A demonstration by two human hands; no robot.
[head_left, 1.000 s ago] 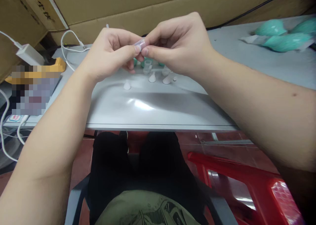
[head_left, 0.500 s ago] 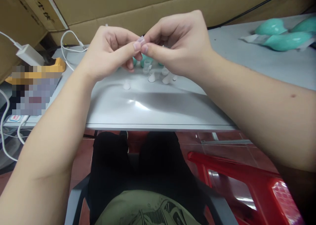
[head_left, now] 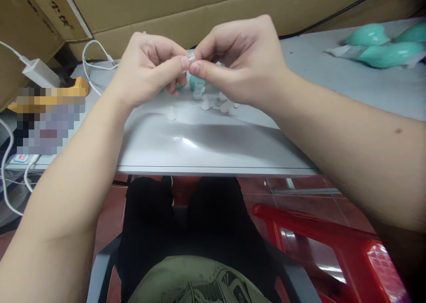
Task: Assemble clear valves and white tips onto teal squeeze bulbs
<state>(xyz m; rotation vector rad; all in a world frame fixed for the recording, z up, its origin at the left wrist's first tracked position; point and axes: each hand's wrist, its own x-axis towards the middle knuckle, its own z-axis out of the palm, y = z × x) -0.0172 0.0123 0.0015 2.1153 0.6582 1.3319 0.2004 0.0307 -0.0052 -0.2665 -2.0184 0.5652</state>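
Observation:
Between the fingertips of both hands is a small clear plastic piece [head_left: 191,57], held above the table. My left hand [head_left: 153,68] pinches its left side with thumb and forefinger. My right hand [head_left: 239,57] closes on its right side the same way. Fingers cover much of the piece, so its full shape is hidden. Below the hands, a clear plastic cup-like part [head_left: 199,90] stands on the table beside a white cone-shaped piece [head_left: 205,104]. Another white cone [head_left: 171,113] sits to the left. Behind them, rounded teal objects [head_left: 196,82] are partly hidden by the hands.
Teal bulb-shaped objects [head_left: 389,54] with clear ends lie at the table's far right. A white charger [head_left: 41,76], cables and a yellow item [head_left: 78,88] occupy the left. Cardboard [head_left: 166,5] walls the back. A red plastic stool [head_left: 319,236] stands below right.
Both hands stay nearly in place. The clear piece between the fingertips has turned slightly, and the left hand's lower fingers have shifted a little.

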